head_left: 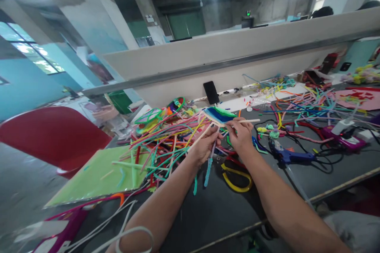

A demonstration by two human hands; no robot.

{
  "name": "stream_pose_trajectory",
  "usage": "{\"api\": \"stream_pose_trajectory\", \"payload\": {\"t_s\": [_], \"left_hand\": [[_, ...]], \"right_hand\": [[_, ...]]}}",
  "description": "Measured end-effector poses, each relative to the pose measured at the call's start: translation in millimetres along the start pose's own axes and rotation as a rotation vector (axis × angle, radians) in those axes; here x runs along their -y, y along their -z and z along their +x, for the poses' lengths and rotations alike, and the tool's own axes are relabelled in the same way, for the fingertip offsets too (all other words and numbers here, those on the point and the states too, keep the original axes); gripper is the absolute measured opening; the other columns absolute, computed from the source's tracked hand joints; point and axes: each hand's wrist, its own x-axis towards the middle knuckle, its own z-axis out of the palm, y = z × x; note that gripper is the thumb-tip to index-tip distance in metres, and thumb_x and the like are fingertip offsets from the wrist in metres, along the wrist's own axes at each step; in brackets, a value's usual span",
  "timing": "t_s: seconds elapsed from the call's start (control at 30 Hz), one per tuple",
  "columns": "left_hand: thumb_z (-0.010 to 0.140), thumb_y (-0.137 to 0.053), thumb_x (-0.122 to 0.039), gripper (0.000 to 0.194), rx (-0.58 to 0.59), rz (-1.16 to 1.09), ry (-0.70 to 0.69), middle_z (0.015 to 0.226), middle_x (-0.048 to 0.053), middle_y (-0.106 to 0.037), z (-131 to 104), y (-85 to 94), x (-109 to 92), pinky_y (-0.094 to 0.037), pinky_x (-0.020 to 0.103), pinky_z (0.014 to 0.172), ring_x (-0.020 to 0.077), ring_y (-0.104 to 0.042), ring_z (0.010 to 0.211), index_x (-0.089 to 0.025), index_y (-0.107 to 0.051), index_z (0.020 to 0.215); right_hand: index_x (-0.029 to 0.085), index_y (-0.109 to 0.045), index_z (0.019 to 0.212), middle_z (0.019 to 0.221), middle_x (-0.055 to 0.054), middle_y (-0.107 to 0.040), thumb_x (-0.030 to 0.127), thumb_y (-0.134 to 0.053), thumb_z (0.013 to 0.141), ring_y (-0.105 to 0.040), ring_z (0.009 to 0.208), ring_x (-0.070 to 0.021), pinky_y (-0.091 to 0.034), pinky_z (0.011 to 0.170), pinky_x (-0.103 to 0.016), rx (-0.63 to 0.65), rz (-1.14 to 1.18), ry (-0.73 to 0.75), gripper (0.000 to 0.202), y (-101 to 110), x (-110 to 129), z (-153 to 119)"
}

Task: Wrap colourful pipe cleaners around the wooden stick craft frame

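Observation:
My left hand (204, 144) is closed near the middle of the view, pinching pale stems at the lower edge of a blue, green and white craft piece (221, 115). A purple and teal stem (209, 170) hangs down below that hand. To its right, my right hand (241, 136) has its fingers pressed together on a white stem (251, 121), which sticks out to the right along the piece's lower edge. Scissors with yellow-lined handles (237, 180) lie on the dark table (204, 219) under my right forearm.
Loose coloured stems (166, 142) heap behind and left of my hands. A blue glue gun (292, 155) with cables lies right. A green sheet (89, 174) is at left, a phone (211, 92) leans against the divider (178, 61), and a red chair (53, 138) stands far left.

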Motion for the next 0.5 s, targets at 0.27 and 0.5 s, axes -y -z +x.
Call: {"api": "stream_pose_trajectory", "payload": {"t_s": [0.27, 0.5], "left_hand": [[0.072, -0.072, -0.021, 0.027, -0.069, -0.173, -0.159, 0.072, 0.0, -0.062, -2.0, -5.4, -11.4, -0.043, 0.016, 0.054, 0.0058, -0.054, 0.056, -0.016, -0.06, 0.095], [0.071, -0.072, -0.017, 0.025, 0.002, -0.35, -0.131, 0.072, -0.001, -0.059, -13.9, -19.8, -19.3, -0.044, 0.015, 0.053, 0.0042, -0.052, 0.055, -0.017, -0.06, 0.093]], "right_hand": [[0.027, -0.034, 0.128, 0.084, 0.004, -0.055, 0.018, -0.057, 0.072, -0.055, 0.073, -0.0104, -0.044, 0.07, -0.024, -0.468, 0.983, -0.552, 0.061, -16.1, -16.8, 7.1], [0.022, -0.057, 0.101, 0.086, 0.001, -0.064, 0.013, -0.07, 0.058, -0.058, 0.065, -0.0091, -0.046, 0.055, -0.02, 0.104, 1.496, -0.835, 0.046, -17.1, -1.9, 6.0]]}}
